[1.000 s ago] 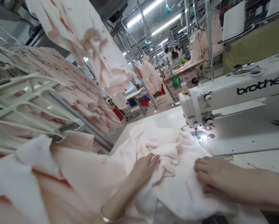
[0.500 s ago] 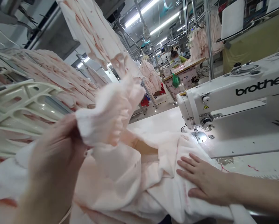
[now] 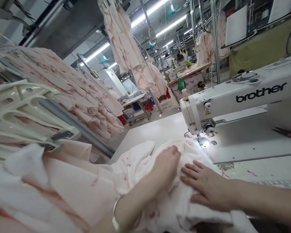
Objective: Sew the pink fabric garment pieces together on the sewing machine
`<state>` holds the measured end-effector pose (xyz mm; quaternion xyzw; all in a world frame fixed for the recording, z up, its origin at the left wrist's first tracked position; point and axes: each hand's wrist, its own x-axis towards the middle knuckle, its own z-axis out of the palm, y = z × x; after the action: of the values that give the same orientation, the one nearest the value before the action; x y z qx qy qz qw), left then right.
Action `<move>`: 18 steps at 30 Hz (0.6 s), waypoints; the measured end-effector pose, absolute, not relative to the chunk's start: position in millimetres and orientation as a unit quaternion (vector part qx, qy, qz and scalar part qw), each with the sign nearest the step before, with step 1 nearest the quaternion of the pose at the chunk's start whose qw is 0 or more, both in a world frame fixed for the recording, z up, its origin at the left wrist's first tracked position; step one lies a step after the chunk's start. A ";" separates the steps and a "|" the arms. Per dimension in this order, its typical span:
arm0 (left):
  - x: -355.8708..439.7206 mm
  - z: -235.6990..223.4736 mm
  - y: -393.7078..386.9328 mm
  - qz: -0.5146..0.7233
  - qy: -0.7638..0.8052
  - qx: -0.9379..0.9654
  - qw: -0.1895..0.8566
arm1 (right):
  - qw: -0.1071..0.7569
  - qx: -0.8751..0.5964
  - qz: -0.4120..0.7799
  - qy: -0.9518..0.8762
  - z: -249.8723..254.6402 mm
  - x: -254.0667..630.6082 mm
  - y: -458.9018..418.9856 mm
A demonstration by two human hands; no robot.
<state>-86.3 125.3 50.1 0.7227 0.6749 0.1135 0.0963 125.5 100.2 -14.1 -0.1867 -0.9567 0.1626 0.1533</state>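
Pale-pink fabric [image 3: 169,202]: is bunching beside Brother sewing machine [image 3: 223,105]. Left hand [image 3: 168,164]: is curling over fabric, hold unclear. Right hand [image 3: 206,186]: is resting spread flat, grasping nothing.

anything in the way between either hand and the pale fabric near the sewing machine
Nothing visible. The left hand and right hand both touch the pale fabric directly; the sewing machine stands beyond them.

Cloth [image 3: 169,204] is lying on the table [image 3: 152,127], left of the sewing machine [image 3: 233,94]; garments [image 3: 75,100] are hanging farther left.
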 end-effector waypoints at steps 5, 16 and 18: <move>-119.7 30.5 157.1 0.074 0.713 0.688 0.114 | 0.138 -0.208 0.160 -0.955 -12.9 128.6 91.7; -167.3 54.5 121.1 0.402 0.664 0.607 0.171 | 0.156 -0.156 0.103 -0.970 4.4 88.2 127.1; -159.1 90.0 109.7 0.475 0.624 0.591 0.190 | 0.148 -0.193 0.100 -0.965 -3.2 72.3 132.8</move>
<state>-159.1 109.7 90.0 0.5915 0.6235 0.4746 0.1901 72.3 132.8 -3.2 -0.1925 -0.9649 0.0999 0.1478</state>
